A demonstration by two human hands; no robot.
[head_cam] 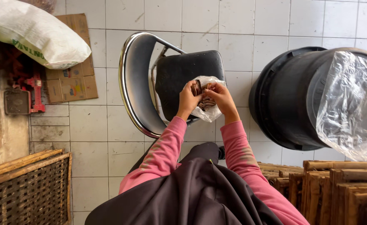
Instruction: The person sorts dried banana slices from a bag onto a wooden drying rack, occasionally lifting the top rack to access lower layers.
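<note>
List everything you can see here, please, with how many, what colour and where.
Plastic bag: one, clear, holding dark brown pieces, between both hands above the chair.
Chair: one, black seat with a chrome frame, centre, on the tiled floor.
Tub: one, black, at right, lined with a clear plastic sheet.
Sack: one, white, top left.
Cardboard: flattened, brown, under the sack.
Wooden frames: a stack, brown, bottom right.
Woven tray: one, brown, bottom left.
Left hand: pink sleeve, gripping the bag.
Right hand: pink sleeve, gripping the bag.
</note>
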